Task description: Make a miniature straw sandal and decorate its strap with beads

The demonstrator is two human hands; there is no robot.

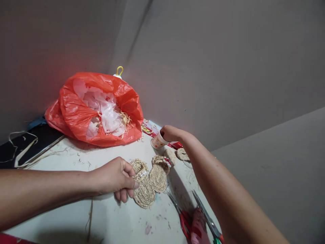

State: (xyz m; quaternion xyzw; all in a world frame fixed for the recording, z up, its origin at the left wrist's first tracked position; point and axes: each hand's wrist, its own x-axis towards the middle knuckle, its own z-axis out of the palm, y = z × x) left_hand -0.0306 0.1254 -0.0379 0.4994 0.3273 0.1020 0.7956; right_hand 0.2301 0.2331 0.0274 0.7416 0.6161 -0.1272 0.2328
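My left hand (pixel 119 179) pinches the edge of a small woven straw slipper (pixel 144 193) between thumb and fingers. Clear or white beads trim the strap of this slipper. Close against it on the right lies a second woven slipper (pixel 158 178), with red and white beads on its strap. Farther back, my right hand (pixel 169 133) reaches into the mouth of a tilted, printed paper cup (pixel 157 141). The cup's rim hides those fingers, so their grip cannot be made out.
A red plastic bag (pixel 73 112) holding white plastic and straw scraps stands at the back left. Scissors with red handles (pixel 181 213) and another pair of scissors (pixel 208 213) lie at the front right. A woven coil (pixel 182 154) rests near my right forearm, beside the wall (pixel 228 84).
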